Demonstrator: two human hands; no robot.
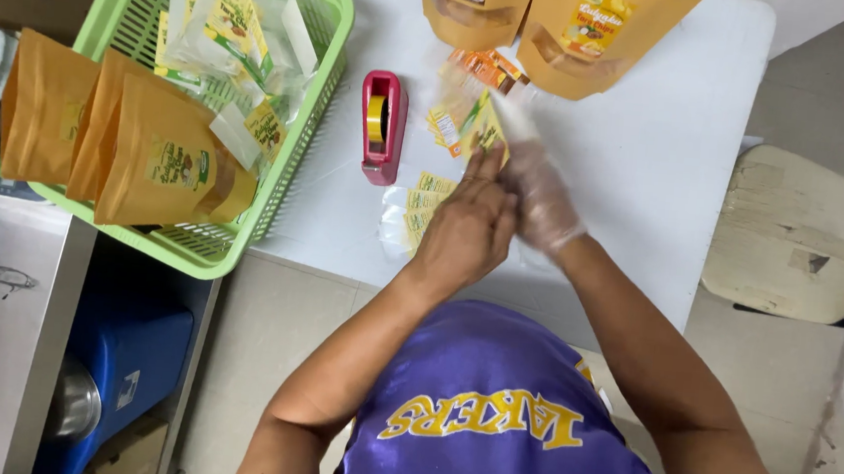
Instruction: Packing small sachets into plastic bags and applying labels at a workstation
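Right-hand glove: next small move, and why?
Probably finish tugging the clear glove snug with the left hand. That hand presses against the gloved right hand over the white table, and neither holds the small clear packets lying below.

- Two hands: a bare left hand (465,225); a right hand (538,191) in a thin clear glove
- One green plastic basket (314,78)
- Three orange stand-up pouches (152,161) leaning in the basket; two more orange pouches (599,30) at the far edge of the table, partly cut off by the frame; five in all
- One red tape dispenser (382,129) holding one yellow roll
- One white table (671,136)
- One worn pale stool (798,237)
- One blue container (127,354) under the steel counter
- Small clear sachets (419,207) with yellow labels lie on the table and in the basket; they overlap, so their number cannot be told
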